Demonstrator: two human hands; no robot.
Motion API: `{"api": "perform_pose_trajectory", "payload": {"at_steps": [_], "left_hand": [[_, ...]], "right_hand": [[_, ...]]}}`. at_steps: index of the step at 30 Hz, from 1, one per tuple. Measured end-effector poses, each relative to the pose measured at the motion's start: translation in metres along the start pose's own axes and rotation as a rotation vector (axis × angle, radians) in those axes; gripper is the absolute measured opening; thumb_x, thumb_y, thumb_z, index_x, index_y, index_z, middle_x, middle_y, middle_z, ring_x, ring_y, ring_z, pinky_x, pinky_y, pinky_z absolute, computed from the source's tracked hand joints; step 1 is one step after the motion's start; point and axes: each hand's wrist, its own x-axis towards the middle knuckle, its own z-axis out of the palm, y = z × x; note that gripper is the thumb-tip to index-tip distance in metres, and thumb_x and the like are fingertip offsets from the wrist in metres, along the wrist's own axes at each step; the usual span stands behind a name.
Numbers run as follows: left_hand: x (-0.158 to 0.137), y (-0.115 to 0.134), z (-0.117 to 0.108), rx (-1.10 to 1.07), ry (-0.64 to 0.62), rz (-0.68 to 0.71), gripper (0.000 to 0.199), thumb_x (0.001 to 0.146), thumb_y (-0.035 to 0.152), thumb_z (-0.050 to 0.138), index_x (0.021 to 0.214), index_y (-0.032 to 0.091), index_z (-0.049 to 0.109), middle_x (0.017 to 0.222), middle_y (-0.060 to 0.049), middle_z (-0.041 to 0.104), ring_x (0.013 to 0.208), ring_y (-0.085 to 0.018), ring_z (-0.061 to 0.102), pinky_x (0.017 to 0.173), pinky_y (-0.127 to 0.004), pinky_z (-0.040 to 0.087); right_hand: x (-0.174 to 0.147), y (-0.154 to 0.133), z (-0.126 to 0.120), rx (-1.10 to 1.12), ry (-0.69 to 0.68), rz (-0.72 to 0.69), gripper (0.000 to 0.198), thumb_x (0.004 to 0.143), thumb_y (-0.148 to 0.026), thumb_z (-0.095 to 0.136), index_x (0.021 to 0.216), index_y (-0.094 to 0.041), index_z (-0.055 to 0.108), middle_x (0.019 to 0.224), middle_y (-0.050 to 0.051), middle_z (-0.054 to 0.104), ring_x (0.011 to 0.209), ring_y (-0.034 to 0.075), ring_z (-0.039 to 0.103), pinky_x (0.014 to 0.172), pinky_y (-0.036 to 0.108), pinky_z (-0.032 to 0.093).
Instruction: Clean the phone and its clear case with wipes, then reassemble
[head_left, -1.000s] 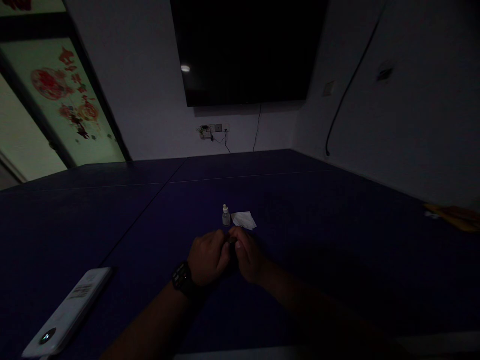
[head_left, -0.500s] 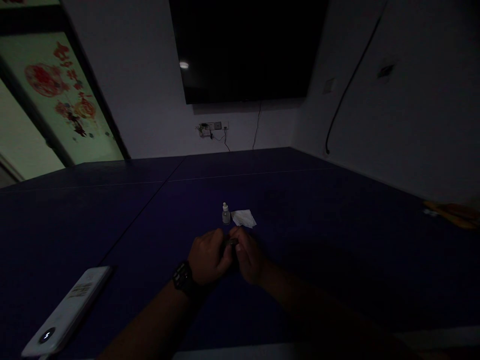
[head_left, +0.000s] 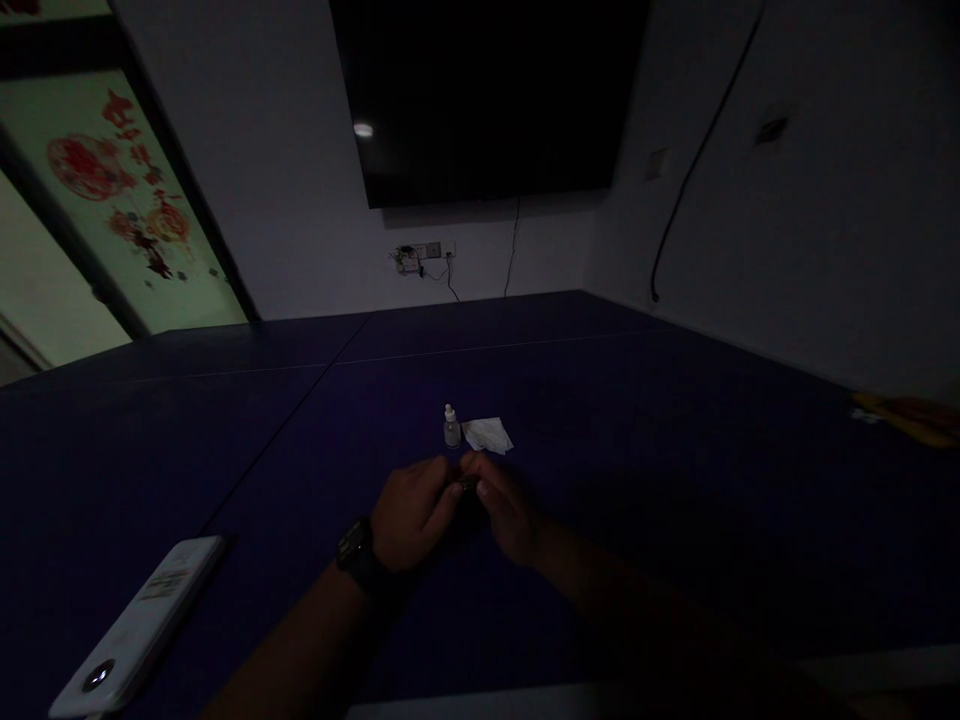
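A small dark object (head_left: 468,482) sits between my two hands, too dim and too covered by fingers to name. My left hand (head_left: 411,512), with a black watch (head_left: 355,546) on its wrist, pinches it from the left. From the right, my right hand (head_left: 507,510) closes on the same object with thumb and fingers. Just beyond the hands stands an upright clear dropper bottle (head_left: 451,430) with a white top. Beside it lies a crumpled white tissue (head_left: 487,435), flat on the dark blue table (head_left: 360,420).
A white power bank (head_left: 142,630) lies at the table's near left. Something yellow (head_left: 911,418) rests at the far right edge. On the back wall hang a large black screen (head_left: 491,100) and sockets with cables (head_left: 424,255). The light is dim.
Both hands have shifted slightly, with the thumbs a little apart, and the small dark object shows more between them. The view has tilted a little. Bottle and tissue stay in place.
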Motion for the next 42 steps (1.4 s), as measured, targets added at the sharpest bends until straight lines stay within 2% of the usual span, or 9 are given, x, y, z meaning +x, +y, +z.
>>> {"api": "perform_pose_trajectory", "payload": {"at_steps": [5,10,25,31,34,38,42], "left_hand": [[0.007,0.002,-0.013,-0.143,-0.147,-0.143,0.040,0.106,0.049,0.033,0.084,0.022,0.051,0.077,0.000,0.059,0.071,-0.016,0.055,0.066,-0.029,0.039],[0.010,0.006,-0.017,-0.206,-0.195,-0.208,0.039,0.105,0.050,0.035,0.082,0.022,0.049,0.077,0.000,0.057,0.072,-0.016,0.053,0.067,-0.029,0.038],[0.009,0.013,-0.023,-0.223,-0.278,-0.261,0.038,0.105,0.053,0.033,0.090,0.022,0.049,0.083,-0.002,0.062,0.074,-0.017,0.056,0.068,-0.030,0.039],[0.008,0.010,-0.027,-0.219,-0.311,-0.243,0.039,0.105,0.054,0.033,0.092,0.022,0.051,0.086,-0.003,0.064,0.077,-0.018,0.057,0.070,-0.030,0.039],[0.009,0.006,-0.030,-0.202,-0.330,-0.246,0.039,0.104,0.055,0.032,0.093,0.022,0.050,0.086,-0.003,0.063,0.076,-0.018,0.057,0.069,-0.031,0.039],[0.008,0.000,-0.034,-0.171,-0.329,-0.296,0.039,0.104,0.056,0.031,0.093,0.023,0.048,0.083,-0.002,0.061,0.073,-0.019,0.056,0.067,-0.031,0.038],[0.003,-0.005,-0.035,-0.194,-0.317,-0.323,0.039,0.104,0.057,0.031,0.092,0.023,0.047,0.082,-0.001,0.060,0.072,-0.019,0.055,0.067,-0.032,0.039]], "right_hand": [[0.008,-0.004,-0.018,0.039,-0.148,0.089,0.049,0.101,-0.071,0.037,0.098,-0.025,0.053,0.088,0.001,0.051,0.081,0.019,0.049,0.072,0.031,0.044],[0.014,-0.003,-0.024,0.092,-0.179,0.133,0.055,0.099,-0.075,0.037,0.094,-0.023,0.054,0.083,0.000,0.047,0.077,0.017,0.044,0.069,0.029,0.040],[0.023,0.001,-0.029,0.146,-0.294,0.188,0.062,0.093,-0.082,0.039,0.087,-0.022,0.049,0.077,-0.003,0.040,0.071,0.014,0.036,0.063,0.027,0.032],[0.021,0.001,-0.030,0.159,-0.305,0.195,0.061,0.090,-0.082,0.047,0.089,-0.022,0.051,0.078,-0.003,0.043,0.072,0.015,0.039,0.065,0.027,0.034],[0.017,-0.005,-0.032,0.079,-0.284,0.213,0.055,0.095,-0.075,0.048,0.100,-0.021,0.056,0.085,-0.001,0.050,0.079,0.016,0.046,0.071,0.028,0.039],[0.015,-0.013,-0.030,-0.066,-0.287,0.188,0.039,0.104,-0.057,0.042,0.110,-0.022,0.059,0.100,0.003,0.061,0.093,0.019,0.056,0.082,0.032,0.044],[0.011,-0.014,-0.025,-0.203,-0.260,0.218,0.027,0.106,-0.038,0.038,0.108,-0.022,0.060,0.093,0.002,0.063,0.085,0.018,0.059,0.076,0.030,0.045]]}}
